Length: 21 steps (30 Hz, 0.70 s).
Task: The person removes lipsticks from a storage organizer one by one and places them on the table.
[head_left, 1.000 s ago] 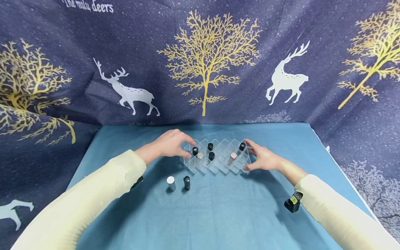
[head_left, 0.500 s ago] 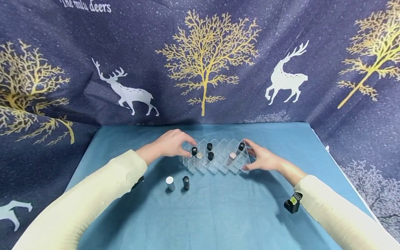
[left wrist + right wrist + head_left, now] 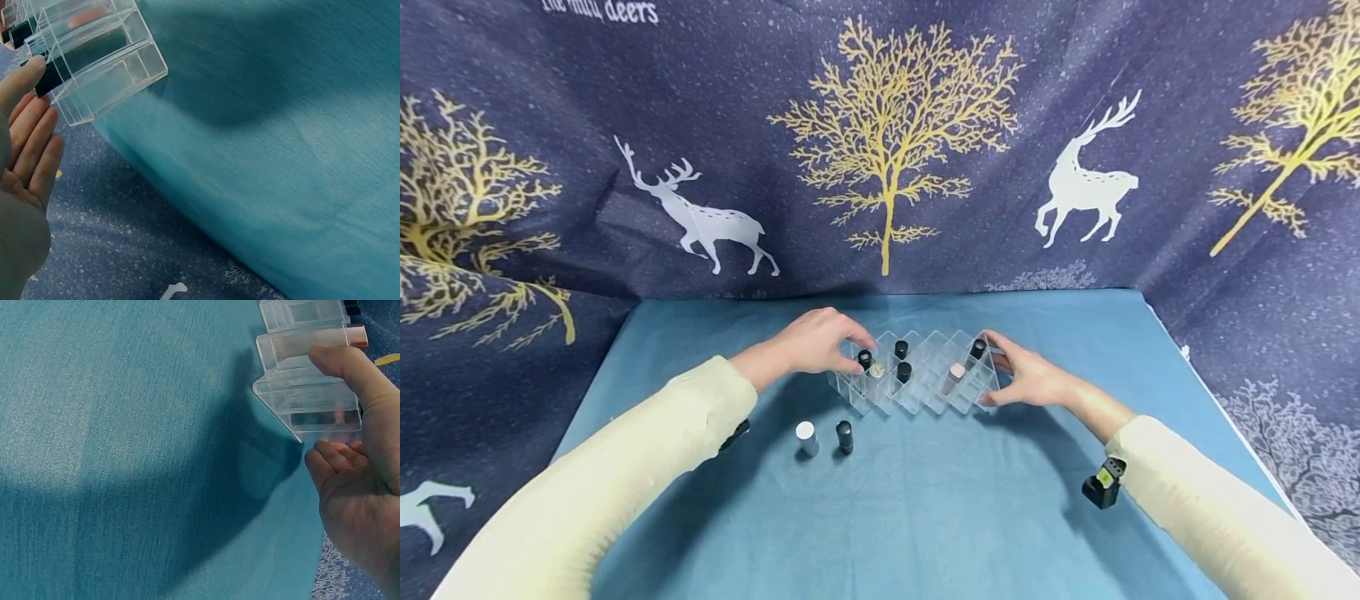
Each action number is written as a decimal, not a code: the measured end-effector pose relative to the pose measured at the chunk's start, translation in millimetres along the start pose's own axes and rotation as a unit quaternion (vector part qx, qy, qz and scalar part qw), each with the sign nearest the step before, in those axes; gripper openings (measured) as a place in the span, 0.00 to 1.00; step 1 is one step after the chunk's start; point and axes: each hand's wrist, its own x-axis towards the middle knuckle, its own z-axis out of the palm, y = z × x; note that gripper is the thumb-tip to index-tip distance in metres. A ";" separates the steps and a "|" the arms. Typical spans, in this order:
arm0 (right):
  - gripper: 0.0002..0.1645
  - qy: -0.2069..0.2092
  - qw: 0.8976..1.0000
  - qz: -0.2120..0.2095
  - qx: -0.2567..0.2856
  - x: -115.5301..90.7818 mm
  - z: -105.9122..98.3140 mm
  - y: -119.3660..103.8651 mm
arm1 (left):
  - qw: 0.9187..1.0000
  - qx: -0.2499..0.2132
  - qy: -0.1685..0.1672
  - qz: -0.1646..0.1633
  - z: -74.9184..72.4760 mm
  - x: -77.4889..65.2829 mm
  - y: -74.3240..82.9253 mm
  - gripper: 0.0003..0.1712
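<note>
A clear lipstick organizer (image 3: 931, 354) with diamond-shaped slots sits toward the back of the blue cloth. My left hand (image 3: 816, 342) holds its left end, thumb in front and fingers behind. In the left wrist view, that thumb overlaps a black cap (image 3: 49, 78) in the end slot. At the opposite end, my right hand (image 3: 1037, 379) grips the organizer, its thumb on the front and fingers around the side. Several lipsticks stand in the slots, among them a pink-capped one (image 3: 956, 372) and a black-capped one (image 3: 978, 348) near my right fingers.
A white tube (image 3: 807, 438) and a black tube (image 3: 845, 437) stand on the cloth (image 3: 925, 500) in front of the organizer's left half. Behind the table hangs a dark blue curtain (image 3: 715, 67) printed with deer and golden trees.
The head view has shifted slightly. Both hands stay at the organizer's ends, and the two loose tubes stay in place on the cloth.
</note>
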 end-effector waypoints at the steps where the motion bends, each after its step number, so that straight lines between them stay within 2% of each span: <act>1: 0.73 0.000 1.000 0.000 -0.001 0.3 -0.1 -0.1 | 1.000 -0.001 0.000 0.001 0.0 0.1 -0.1 0.23; 14: 0.73 -0.001 1.000 0.001 -0.004 -0.1 0.4 -0.3 | 1.000 -0.006 0.002 -0.003 4.7 2.5 -1.4 0.23; 21: 0.73 0.002 1.000 -0.006 -0.009 0.8 0.7 0.8 | 1.000 -0.007 0.011 -0.005 5.5 2.2 -1.4 0.19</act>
